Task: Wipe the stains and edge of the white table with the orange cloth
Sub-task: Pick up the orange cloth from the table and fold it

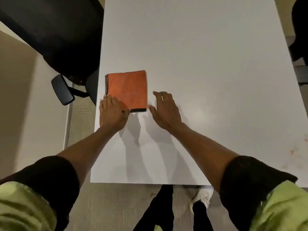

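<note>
An orange cloth (128, 90), folded into a square with dark edging, lies flat near the left edge of the white table (208, 72). My left hand (113, 112) rests palm down on the cloth's near left corner, fingers together. My right hand (165, 109) hovers just right of the cloth, fingers spread, with its thumb close to the cloth's near right corner and nothing held. Small orange-brown stains (293, 151) mark the table near its right edge.
A black office chair (55, 39) with an armrest (62, 90) stands against the table's left side. Another dark chair (300, 30) is at the far right. My legs and a white shoe (202, 195) show below the table's near edge.
</note>
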